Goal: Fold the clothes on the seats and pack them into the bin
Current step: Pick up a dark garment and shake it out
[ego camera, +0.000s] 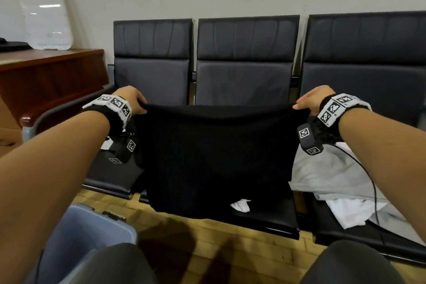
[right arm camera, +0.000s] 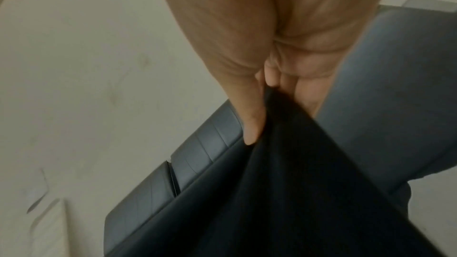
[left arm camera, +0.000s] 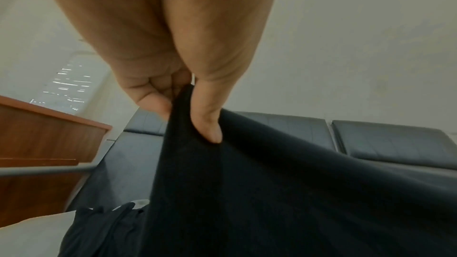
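A black garment [ego camera: 216, 157] hangs spread out in front of the middle seat [ego camera: 244, 83], held up by its top edge. My left hand [ego camera: 136, 102] pinches its left top corner, thumb and fingers closed on the cloth [left arm camera: 188, 108]. My right hand [ego camera: 306, 102] pinches the right top corner the same way [right arm camera: 267, 105]. The garment's lower edge drapes over the middle seat's front. A grey-blue bin [ego camera: 92, 235] stands on the floor at the lower left, below my left forearm. Grey and white clothes [ego camera: 334, 182] lie heaped on the right seat.
Three dark seats stand in a row against a pale wall. A wooden desk [ego camera: 46, 76] sits to the left of the seats. A black cable [ego camera: 368, 180] runs from my right wrist over the right seat. My knees [ego camera: 350, 263] show at the bottom edge.
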`<state>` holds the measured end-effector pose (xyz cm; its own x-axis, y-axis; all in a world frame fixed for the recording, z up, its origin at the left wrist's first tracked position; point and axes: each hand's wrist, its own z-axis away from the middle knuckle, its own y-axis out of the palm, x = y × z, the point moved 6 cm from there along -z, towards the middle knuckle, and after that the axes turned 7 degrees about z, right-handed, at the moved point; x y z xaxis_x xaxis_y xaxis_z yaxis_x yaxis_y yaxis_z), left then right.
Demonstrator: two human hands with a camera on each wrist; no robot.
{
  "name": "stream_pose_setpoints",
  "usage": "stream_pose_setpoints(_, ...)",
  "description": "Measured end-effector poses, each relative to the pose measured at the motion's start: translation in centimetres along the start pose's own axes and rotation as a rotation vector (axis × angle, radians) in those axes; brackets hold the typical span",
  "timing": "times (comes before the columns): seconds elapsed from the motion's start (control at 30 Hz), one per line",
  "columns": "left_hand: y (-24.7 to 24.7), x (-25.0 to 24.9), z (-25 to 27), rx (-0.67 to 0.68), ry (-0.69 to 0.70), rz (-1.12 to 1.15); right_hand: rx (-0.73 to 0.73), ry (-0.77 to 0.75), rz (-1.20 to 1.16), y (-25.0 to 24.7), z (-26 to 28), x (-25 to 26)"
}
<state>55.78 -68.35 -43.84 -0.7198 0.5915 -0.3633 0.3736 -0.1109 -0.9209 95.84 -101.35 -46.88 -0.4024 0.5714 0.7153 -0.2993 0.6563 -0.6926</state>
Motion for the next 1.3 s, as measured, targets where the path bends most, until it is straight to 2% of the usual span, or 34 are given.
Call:
stream_pose_setpoints(0.13, 1.5, -0.1, -2.0, 0.028, 0.011, -0.006, 0.088, -0.034, 0.268, 2.1, -1.4, -0.6)
stream_pose_setpoints(0.27, 3.7, -0.5, -5.3, 0.051, -0.011, -0.014, 0.037, 0.004, 0.470, 3.9, -4.1, -1.6)
stream_pose_setpoints(0.4, 5.3, -1.2, -8.8, 0.038, -0.055, -0.010, -0.038, 0.063, 0.503, 5.2, -7.4, -2.0)
stream_pose_setpoints(0.47, 5.8, -1.7, -10.5, 0.024, -0.098, 0.040, -0.085, 0.151, 0.434, 5.2, -9.2, -2.6)
stream_pose_setpoints(0.57, 5.5, -2.5, -13.3, -0.011, -0.127, 0.086, -0.093, 0.180, 0.109, 5.1, -11.7, -2.2)
stream_pose_setpoints(0.67, 3.4, -3.5, -15.6, -0.082, 0.011, 0.010, -0.231, 0.154, -0.149, 3.3, -14.0, -0.8)
stream_pose_setpoints(0.73, 2.0, -4.6, -16.0, -0.127, 0.092, 0.270, -0.366, 0.101, -0.205, 1.5, -14.2, 0.4)
stream_pose_setpoints(0.8, 0.4, -5.0, -15.9, -0.206, 0.039, 0.746, -0.471, 0.004, -0.165, -0.3, -13.8, 1.9)
stream_pose_setpoints(0.87, -1.0, -4.6, -15.7, -0.334, -0.019, 1.039, -0.520, -0.087, -0.175, -2.0, -12.7, 3.8)
stream_pose_setpoints(0.93, -1.7, -4.3, -14.8, -0.325, 0.009, 1.035, -0.532, -0.178, -0.211, -3.5, -11.7, 5.2)
stream_pose_setpoints(1.03, -2.1, -3.1, -12.3, -0.304, 0.034, 1.004, -0.484, -0.215, -0.279, -3.7, -8.9, 4.9)
stream_pose_setpoints(1.1, -0.9, -2.4, -9.8, -0.207, 0.040, 0.909, -0.454, -0.161, -0.283, -2.2, -5.6, 3.2)
stream_pose_setpoints(1.17, 1.6, -1.5, -6.6, -0.091, 0.037, 0.814, -0.414, -0.140, -0.161, -0.6, -1.7, 1.0)
stream_pose_setpoints(1.3, 7.9, 2.0, -1.2, 0.063, -0.011, 0.635, -0.115, -0.028, 0.132, 4.5, 3.8, -5.1)
